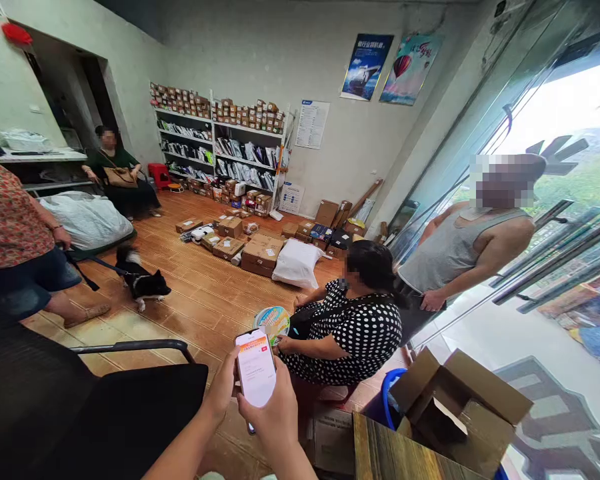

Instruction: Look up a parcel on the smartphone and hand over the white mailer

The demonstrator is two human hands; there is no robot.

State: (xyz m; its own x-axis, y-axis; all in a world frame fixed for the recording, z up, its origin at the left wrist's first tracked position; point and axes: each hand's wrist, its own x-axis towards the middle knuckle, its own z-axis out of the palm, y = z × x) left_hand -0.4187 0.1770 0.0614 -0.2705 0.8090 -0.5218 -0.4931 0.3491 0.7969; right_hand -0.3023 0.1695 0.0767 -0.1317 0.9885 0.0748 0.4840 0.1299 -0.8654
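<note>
A smartphone [257,371] with a lit, mostly white screen and an orange band near its top is held upright between both hands. My left hand [222,392] is closed around the phone's left edge. On the right edge, my right hand [275,408] grips it, the thumb lying over the lower screen. The text on the screen is too small to read. Just beyond the phone, a seated person in a polka-dot dress [350,327] holds a round colourful fan [273,323].
A black chair [130,413] stands close on the left, an open cardboard box [465,407] and a wooden tabletop [395,453] on the right. Parcels [263,253] lie across the floor before full shelves [245,143]. A leashed black dog [147,283] and several people are around.
</note>
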